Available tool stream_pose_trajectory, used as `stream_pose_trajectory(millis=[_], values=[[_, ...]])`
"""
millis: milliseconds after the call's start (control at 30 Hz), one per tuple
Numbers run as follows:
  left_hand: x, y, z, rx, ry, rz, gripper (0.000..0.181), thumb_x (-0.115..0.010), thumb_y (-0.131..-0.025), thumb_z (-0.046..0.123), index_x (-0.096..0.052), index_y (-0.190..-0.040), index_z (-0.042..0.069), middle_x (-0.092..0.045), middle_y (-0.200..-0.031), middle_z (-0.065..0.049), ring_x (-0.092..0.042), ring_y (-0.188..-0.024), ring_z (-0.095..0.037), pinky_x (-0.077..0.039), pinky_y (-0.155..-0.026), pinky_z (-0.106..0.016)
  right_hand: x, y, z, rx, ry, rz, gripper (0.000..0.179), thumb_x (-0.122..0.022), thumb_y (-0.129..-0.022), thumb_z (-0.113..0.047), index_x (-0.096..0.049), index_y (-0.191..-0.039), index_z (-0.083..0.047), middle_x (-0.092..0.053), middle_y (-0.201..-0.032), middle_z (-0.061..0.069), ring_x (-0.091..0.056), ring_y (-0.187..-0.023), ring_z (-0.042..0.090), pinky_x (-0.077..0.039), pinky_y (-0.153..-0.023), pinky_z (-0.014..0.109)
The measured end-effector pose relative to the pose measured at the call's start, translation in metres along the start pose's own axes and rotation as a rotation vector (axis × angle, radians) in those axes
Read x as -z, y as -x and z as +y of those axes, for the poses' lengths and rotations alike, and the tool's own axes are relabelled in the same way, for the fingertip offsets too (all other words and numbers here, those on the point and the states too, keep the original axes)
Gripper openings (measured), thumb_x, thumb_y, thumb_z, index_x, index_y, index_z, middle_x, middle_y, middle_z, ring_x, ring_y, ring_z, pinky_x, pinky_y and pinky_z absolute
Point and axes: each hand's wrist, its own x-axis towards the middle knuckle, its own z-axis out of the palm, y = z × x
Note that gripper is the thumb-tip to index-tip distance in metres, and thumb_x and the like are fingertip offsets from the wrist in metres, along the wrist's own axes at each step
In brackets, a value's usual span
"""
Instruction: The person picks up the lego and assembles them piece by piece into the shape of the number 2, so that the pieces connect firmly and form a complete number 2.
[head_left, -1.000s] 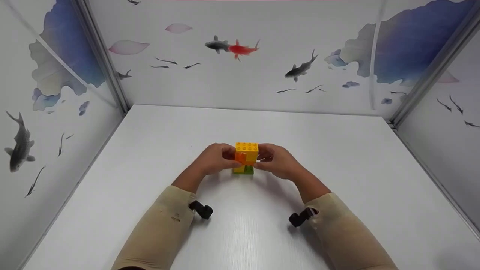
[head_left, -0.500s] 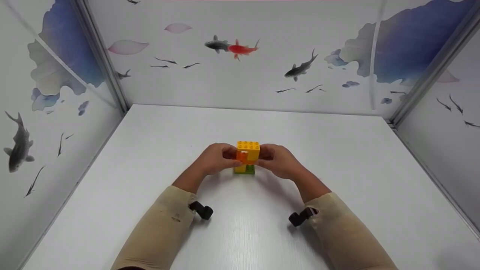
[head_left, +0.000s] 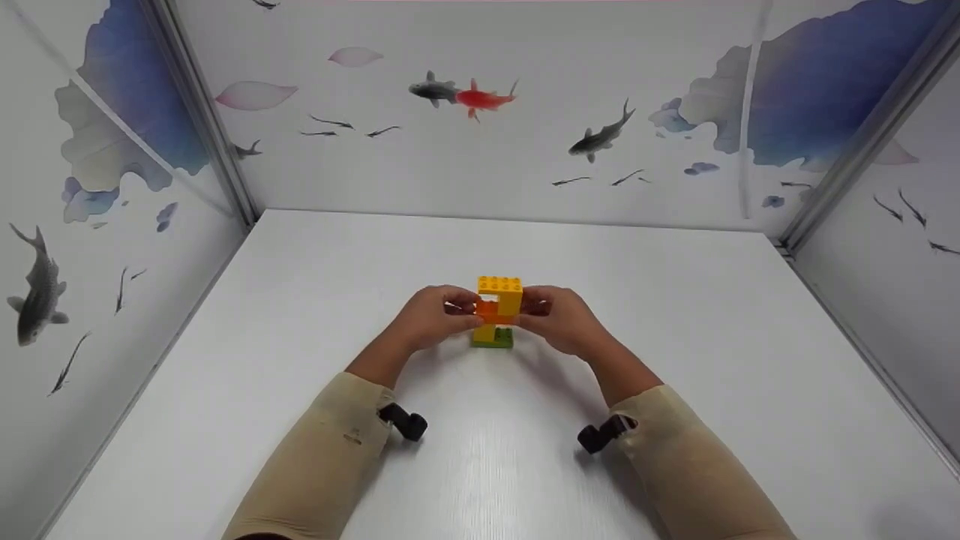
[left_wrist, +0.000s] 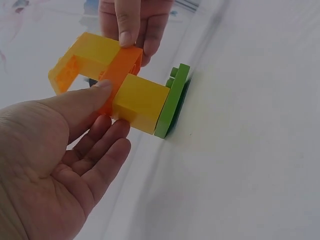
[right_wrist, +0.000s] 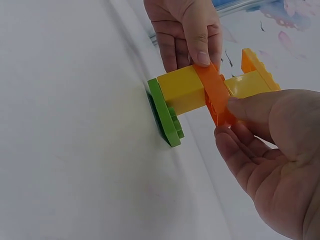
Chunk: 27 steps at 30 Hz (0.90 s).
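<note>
A small stack of toy building bricks stands upright between my hands. At its bottom is a green plate (head_left: 493, 344), with a lower yellow brick (left_wrist: 141, 102) on one side of it. Above lies an orange brick (right_wrist: 215, 92); an upper yellow brick (head_left: 511, 304) sits on its opposite end, capped by a yellow-orange studded plate (head_left: 500, 283). My left hand (head_left: 435, 319) pinches one end of the orange brick between thumb and fingers. From the other side my right hand (head_left: 559, 319) pinches its other end. Whether the green plate touches the table cannot be told.
The white table (head_left: 480, 465) surrounds the stack. White panels printed with fish and leaves close off the back (head_left: 480, 165) and both sides. A black wrist mount (head_left: 405, 421) sticks out from the left sleeve (head_left: 315, 450), another from the right.
The stack has shifted slightly right, and its top has moved away from me. A gap under the top plate now shows white through it. Both hands keep their hold.
</note>
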Motion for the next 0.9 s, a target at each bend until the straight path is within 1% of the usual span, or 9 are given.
stream_pose_trajectory(millis=[233,400,500,733,833,900], values=[[0.0,-0.001,0.002,0.014,0.049,0.015,0.041,-0.079,-0.099,0.031,-0.07,-0.138,0.025,-0.072,-0.128,0.003,-0.069,-0.125,-0.021,-0.058,-0.111,-0.037,0.001,-0.005,0.001,-0.053,-0.083,0.061,0.054,-0.076,-0.102,-0.022,-0.059,-0.153,-0.02,-0.07,-0.135,0.001,-0.068,-0.129,0.024,-0.057,-0.111,0.039],[-0.001,0.0,0.003,0.015,0.059,0.022,0.042,-0.077,-0.101,0.031,-0.068,-0.141,0.025,-0.072,-0.135,0.004,-0.068,-0.128,-0.02,-0.056,-0.113,-0.037,0.003,-0.008,0.004,-0.068,-0.144,0.059,0.055,-0.074,-0.103,-0.022,-0.057,-0.155,-0.019,-0.071,-0.138,0.001,-0.068,-0.13,0.021,-0.056,-0.113,0.038],[-0.001,0.0,0.002,0.011,0.065,0.013,0.042,-0.076,-0.102,0.031,-0.067,-0.142,0.026,-0.071,-0.14,0.004,-0.067,-0.131,-0.021,-0.055,-0.115,-0.039,0.003,-0.008,0.006,-0.077,-0.182,0.048,0.054,-0.072,-0.104,-0.021,-0.056,-0.155,-0.019,-0.071,-0.141,0.001,-0.068,-0.132,0.02,-0.055,-0.114,0.038],[-0.002,0.001,-0.001,-0.002,0.101,-0.056,0.048,-0.071,-0.104,0.031,-0.06,-0.151,0.025,-0.066,-0.151,0.002,-0.061,-0.142,-0.02,-0.048,-0.122,-0.043,0.002,-0.01,0.01,-0.097,-0.209,0.013,0.053,-0.07,-0.106,-0.02,-0.054,-0.156,-0.02,-0.068,-0.146,0.003,-0.066,-0.136,0.021,-0.053,-0.117,0.04],[-0.002,0.001,-0.003,-0.019,0.111,-0.092,0.051,-0.069,-0.105,0.03,-0.056,-0.154,0.023,-0.064,-0.154,-0.002,-0.059,-0.145,-0.022,-0.048,-0.122,-0.045,0.001,-0.011,0.014,-0.082,-0.233,-0.019,0.055,-0.069,-0.106,-0.018,-0.052,-0.158,-0.018,-0.065,-0.151,0.006,-0.064,-0.14,0.023,-0.051,-0.119,0.043],[-0.002,0.001,-0.004,-0.018,0.107,-0.116,0.052,-0.068,-0.106,0.031,-0.055,-0.156,0.023,-0.063,-0.155,-0.003,-0.059,-0.145,-0.023,-0.048,-0.122,-0.046,0.001,-0.012,0.016,-0.078,-0.238,-0.041,0.056,-0.069,-0.106,-0.019,-0.051,-0.159,-0.017,-0.064,-0.153,0.007,-0.062,-0.142,0.024,-0.05,-0.12,0.044]])
